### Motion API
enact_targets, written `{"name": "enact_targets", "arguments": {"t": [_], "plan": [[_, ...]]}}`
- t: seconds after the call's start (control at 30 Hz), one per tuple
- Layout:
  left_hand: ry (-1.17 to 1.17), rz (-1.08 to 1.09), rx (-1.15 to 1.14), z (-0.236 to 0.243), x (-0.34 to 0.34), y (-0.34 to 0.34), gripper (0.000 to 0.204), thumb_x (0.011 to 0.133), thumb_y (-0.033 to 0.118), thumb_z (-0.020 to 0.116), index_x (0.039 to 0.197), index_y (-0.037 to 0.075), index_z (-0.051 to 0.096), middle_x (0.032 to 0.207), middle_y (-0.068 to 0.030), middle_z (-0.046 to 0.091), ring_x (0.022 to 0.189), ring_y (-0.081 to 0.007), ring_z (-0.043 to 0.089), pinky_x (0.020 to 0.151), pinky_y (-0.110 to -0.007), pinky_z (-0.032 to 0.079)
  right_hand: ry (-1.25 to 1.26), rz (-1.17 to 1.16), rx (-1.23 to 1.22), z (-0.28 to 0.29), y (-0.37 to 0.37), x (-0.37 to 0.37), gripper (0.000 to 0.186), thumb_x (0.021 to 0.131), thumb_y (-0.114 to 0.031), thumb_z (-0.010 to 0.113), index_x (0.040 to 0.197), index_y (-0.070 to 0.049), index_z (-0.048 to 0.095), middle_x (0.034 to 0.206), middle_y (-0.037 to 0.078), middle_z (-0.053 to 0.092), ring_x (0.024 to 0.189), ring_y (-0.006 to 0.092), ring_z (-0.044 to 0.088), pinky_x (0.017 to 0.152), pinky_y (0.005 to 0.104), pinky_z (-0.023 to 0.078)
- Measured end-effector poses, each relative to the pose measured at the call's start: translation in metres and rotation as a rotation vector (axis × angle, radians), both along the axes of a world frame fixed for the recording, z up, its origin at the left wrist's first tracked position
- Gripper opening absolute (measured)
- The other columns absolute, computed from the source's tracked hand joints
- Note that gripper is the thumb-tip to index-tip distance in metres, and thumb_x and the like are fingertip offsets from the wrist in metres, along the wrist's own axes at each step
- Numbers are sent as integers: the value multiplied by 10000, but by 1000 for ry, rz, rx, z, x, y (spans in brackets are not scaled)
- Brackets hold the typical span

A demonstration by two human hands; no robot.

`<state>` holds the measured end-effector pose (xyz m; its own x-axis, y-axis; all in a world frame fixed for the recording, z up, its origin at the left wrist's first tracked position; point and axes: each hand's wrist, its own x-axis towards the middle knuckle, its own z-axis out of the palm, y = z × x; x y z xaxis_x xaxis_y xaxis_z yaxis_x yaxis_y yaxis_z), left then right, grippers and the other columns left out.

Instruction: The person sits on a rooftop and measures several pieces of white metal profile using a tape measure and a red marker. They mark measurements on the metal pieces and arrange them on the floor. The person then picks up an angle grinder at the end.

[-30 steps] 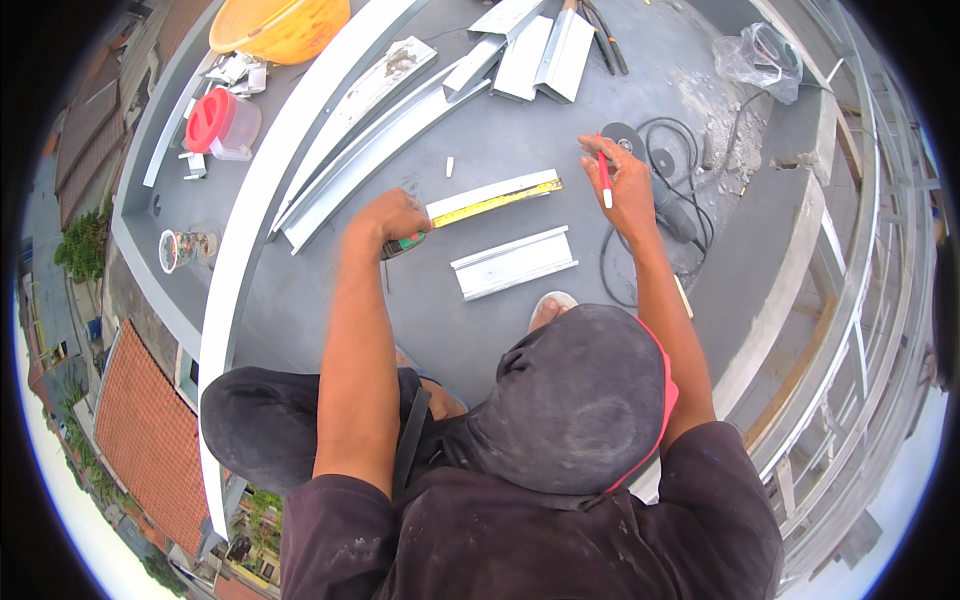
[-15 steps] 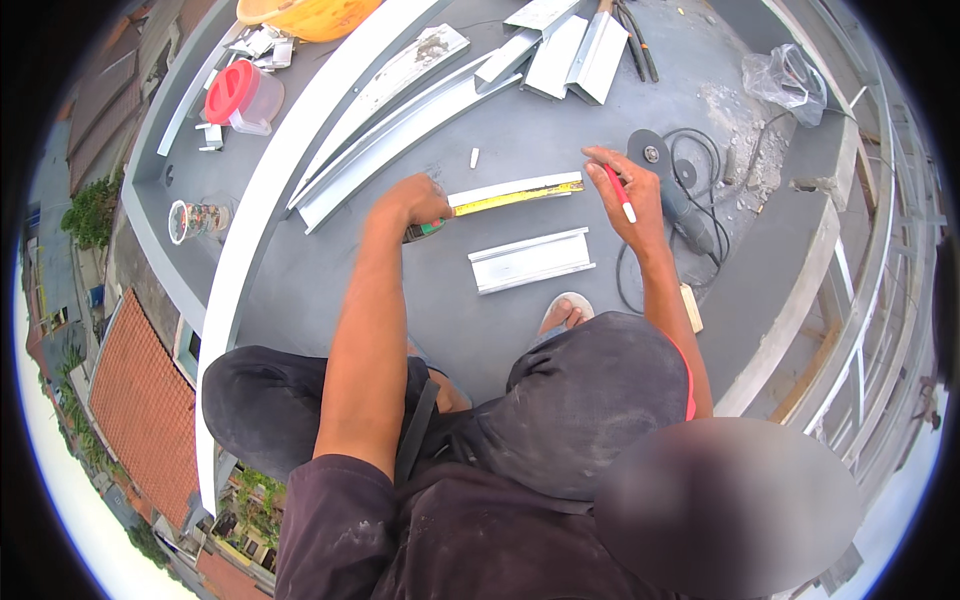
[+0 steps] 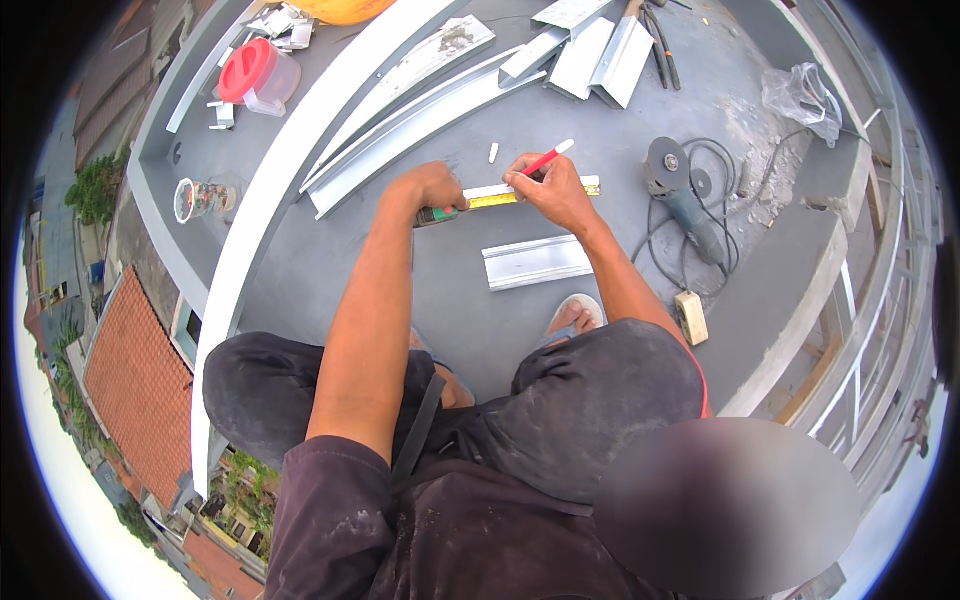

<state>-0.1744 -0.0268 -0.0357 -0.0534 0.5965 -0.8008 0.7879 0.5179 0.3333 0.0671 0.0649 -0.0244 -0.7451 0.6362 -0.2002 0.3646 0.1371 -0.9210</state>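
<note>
My left hand (image 3: pixel 430 188) is closed around a green-and-black tape measure (image 3: pixel 437 216), whose yellow blade (image 3: pixel 488 200) lies out along a short white metal piece (image 3: pixel 488 191). My right hand (image 3: pixel 555 195) pinches a red marker (image 3: pixel 545 158) with its white end raised and its lower end over the blade and piece; the tip is too small to make out. A small white cap (image 3: pixel 494 152) lies just beyond. Nearer me, a short metal channel (image 3: pixel 536 262) rests on the grey surface between my hands and my feet.
An angle grinder (image 3: pixel 690 215) with looped cable and a pale block (image 3: pixel 691 316) are at right, near a concrete ledge (image 3: pixel 790 280) and plastic bag (image 3: pixel 800 100). Metal offcuts (image 3: pixel 580 60) lie ahead. A long curved beam (image 3: pixel 255 220), red-lidded container (image 3: pixel 258 75) and clear cup (image 3: pixel 200 200) are at left.
My right hand has moved left from beside the grinder onto the measured piece, its marker now angled with the white end up. My left hand still grips the tape, appearing slightly further right.
</note>
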Motion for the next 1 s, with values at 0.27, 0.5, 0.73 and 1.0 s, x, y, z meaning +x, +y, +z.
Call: {"name": "enact_targets", "arguments": {"t": [0.27, 0.5, 0.73, 1.0], "plan": [[-56, 91, -22, 2, -3, 0, 365, 814, 386, 875, 974, 59, 855, 977, -149, 792, 888, -310, 728, 803, -479, 560, -99, 30, 57, -1, -1, -7, 218, 887, -224, 735, 888, -7, 756, 735, 69, 722, 687, 143, 663, 677, 318, 516], [-66, 96, -23, 6, -2, 1, 367, 812, 391, 880, 982, 66, 858, 987, -139, 795, 889, -306, 733, 809, -471, 565, -143, 40, 65, -7, -1, -8, 217, 880, -233, 730, 905, -22, 771, 764, 80, 752, 698, 170, 691, 703, 326, 539], [-69, 102, -27, 8, 0, 3, 365, 811, 373, 873, 1001, 63, 859, 1026, -134, 806, 924, -310, 744, 822, -467, 573, -183, 45, 110, -6, -2, -9, 207, 853, -230, 731, 886, -29, 771, 758, 79, 748, 696, 170, 687, 700, 334, 535], [5, 47, -27, -8, -8, -4, 400, 802, 381, 890, 1040, 62, 853, 1064, -150, 813, 959, -315, 763, 846, -461, 596, 81, -165, -88, -10, -5, -13, 227, 930, -264, 712, 1024, -70, 784, 849, 107, 764, 764, 213, 701, 754, 389, 538]]}}
